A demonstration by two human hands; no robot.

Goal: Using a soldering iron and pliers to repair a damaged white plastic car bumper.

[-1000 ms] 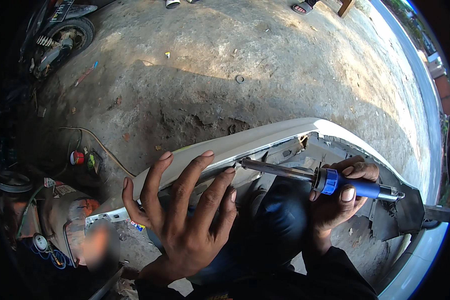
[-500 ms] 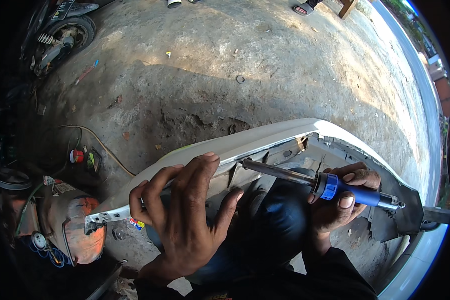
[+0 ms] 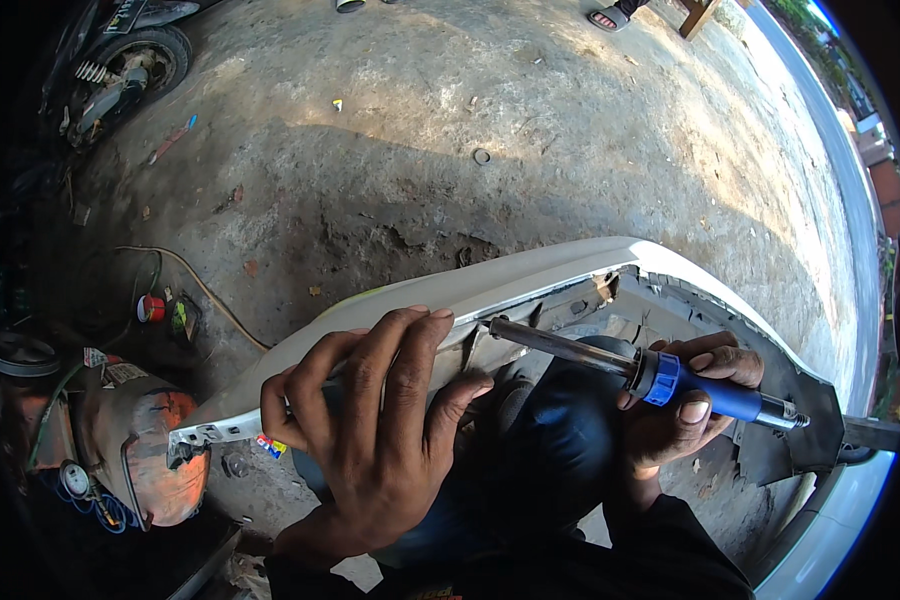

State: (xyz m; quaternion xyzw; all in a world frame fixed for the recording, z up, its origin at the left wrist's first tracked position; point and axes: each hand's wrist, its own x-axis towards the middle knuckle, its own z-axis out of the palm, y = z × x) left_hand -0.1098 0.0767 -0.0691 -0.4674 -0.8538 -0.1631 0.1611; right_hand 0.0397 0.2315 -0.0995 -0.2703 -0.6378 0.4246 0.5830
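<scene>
Label print (image 3: 118, 372) by orange tank (image 3: 166, 468), near L, is too sm. to be read; motorbike plate (image 3: 127, 14), far L, is cut off by frame. R hand (image 3: 685, 420) grip is clamped on blue-handled iron (image 3: 660, 378), held ctr-R on near side of white panel (image 3: 530, 277). L hand (image 3: 375, 440) thumb & fingers are kept apart at panel's edge; contact can't be told.
</scene>
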